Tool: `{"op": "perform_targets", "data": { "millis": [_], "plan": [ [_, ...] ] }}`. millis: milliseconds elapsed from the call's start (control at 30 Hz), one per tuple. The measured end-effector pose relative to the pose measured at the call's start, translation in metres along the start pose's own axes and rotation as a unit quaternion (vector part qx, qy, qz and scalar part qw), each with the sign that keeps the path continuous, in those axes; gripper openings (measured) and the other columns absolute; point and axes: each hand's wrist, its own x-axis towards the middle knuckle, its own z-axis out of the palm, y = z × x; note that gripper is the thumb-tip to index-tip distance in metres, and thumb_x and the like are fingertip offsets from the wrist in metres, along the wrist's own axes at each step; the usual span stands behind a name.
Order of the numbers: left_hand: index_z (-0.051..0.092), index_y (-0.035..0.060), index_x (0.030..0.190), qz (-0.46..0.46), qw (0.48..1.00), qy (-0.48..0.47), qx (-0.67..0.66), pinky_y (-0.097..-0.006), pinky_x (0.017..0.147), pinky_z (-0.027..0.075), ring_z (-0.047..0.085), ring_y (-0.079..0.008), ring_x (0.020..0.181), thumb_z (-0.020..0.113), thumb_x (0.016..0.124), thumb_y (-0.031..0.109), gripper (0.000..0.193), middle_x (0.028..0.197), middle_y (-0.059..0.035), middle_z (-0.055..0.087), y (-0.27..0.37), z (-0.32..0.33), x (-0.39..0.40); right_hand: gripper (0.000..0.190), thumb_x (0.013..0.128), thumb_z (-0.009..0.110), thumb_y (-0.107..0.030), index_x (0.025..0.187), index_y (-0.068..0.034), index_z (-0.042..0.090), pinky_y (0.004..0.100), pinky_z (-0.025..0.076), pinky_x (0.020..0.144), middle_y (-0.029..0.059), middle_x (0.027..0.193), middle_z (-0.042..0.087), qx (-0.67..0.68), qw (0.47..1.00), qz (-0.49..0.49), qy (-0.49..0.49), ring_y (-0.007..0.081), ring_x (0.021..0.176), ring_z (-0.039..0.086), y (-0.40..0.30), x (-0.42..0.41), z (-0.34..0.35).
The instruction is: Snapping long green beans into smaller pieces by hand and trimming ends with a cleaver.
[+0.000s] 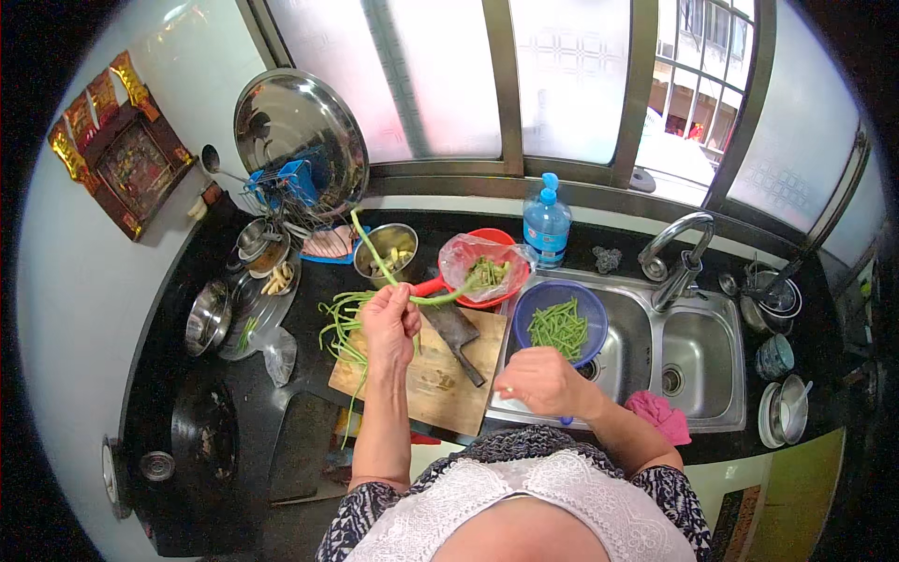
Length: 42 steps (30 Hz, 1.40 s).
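My left hand [390, 319] grips a long green bean [366, 242], raised above the wooden cutting board [439, 383]. One end of the bean points up and the other bends right, over a plastic bag. More long beans [342, 323] lie loose at the board's left side, partly behind my left wrist. A cleaver [449, 330] rests on the board with its handle towards me. My right hand [541, 383] is curled at the sink's left edge, just below a blue colander [521, 330] of cut green beans [558, 329]. A small pale spot shows at its fingers; whether it holds anything is unclear.
Behind the board stand a red colander [491, 235] lined with a plastic bag [463, 256] of trimmings and a steel bowl [365, 263]. A blue pump bottle [548, 225] stands beside the double sink [625, 383]. A pink cloth [660, 418] lies at its front edge; a wok [204, 435] sits left.
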Motion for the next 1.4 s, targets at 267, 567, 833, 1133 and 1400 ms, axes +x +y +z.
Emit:
{"op": "perform_targets", "data": {
  "millis": [267, 567, 833, 1133, 1400],
  "plan": [
    [0.057, 0.0047, 0.076, 0.000, 0.992, -0.065, 0.106, -0.0189, 0.040, 0.022, 0.031, -0.0031, 0.042, 0.057, 0.086, 0.017, 0.016, 0.053, 0.0047, 0.043, -0.007, 0.022, -0.025, 0.021, 0.073, 0.066, -0.021, 0.082, -0.002, 0.062, 0.0342, 0.045, 0.063, 0.0112, 0.074, 0.058, -0.049, 0.973, 0.198, 0.105, 0.0264, 0.072, 0.057, 0.002, 0.026, -0.025],
    [0.058, 0.0022, 0.081, -0.063, 0.989, -0.112, -0.068, -0.0186, 0.040, 0.023, 0.031, -0.0038, 0.042, 0.059, 0.084, 0.014, 0.012, 0.059, 0.0040, 0.046, -0.012, 0.022, -0.020, 0.025, 0.074, 0.063, -0.027, 0.064, -0.004, 0.057, 0.0389, 0.043, 0.058, 0.0114, 0.062, 0.053, -0.133, 0.983, 0.113, -0.062, 0.0297, 0.062, 0.054, 0.019, 0.017, 0.012],
    [0.058, 0.0028, 0.082, -0.037, 0.998, -0.047, -0.031, -0.0197, 0.039, 0.025, 0.033, -0.0055, 0.042, 0.058, 0.085, 0.017, 0.014, 0.057, 0.0027, 0.045, -0.014, 0.009, -0.005, 0.015, 0.070, 0.064, -0.011, 0.063, -0.006, 0.052, 0.0356, 0.040, 0.055, 0.0056, 0.058, 0.043, -0.177, 0.977, -0.049, 0.106, 0.0262, 0.055, 0.045, -0.004, 0.018, -0.002],
    [0.062, 0.0036, 0.084, -0.076, 0.982, -0.153, 0.077, -0.0173, 0.040, 0.024, 0.035, -0.0018, 0.044, 0.056, 0.086, 0.015, 0.013, 0.057, 0.0050, 0.047, -0.029, 0.033, -0.034, 0.021, 0.085, 0.054, -0.019, 0.088, -0.001, 0.063, 0.0281, 0.042, 0.055, 0.0062, 0.065, 0.057, 0.172, 0.923, 0.344, 0.017, 0.0087, 0.059, 0.050, 0.022, 0.025, -0.008],
    [0.060, 0.0038, 0.081, -0.101, 0.984, -0.136, 0.063, -0.0173, 0.039, 0.023, 0.034, -0.0015, 0.043, 0.056, 0.087, 0.016, 0.015, 0.057, 0.0055, 0.046, -0.040, 0.032, -0.033, 0.019, 0.074, 0.062, -0.018, 0.066, -0.002, 0.054, 0.0352, 0.042, 0.049, 0.0128, 0.061, 0.051, -0.092, 0.995, 0.024, 0.024, 0.0305, 0.055, 0.052, 0.007, 0.022, 0.014]
  ]
}}
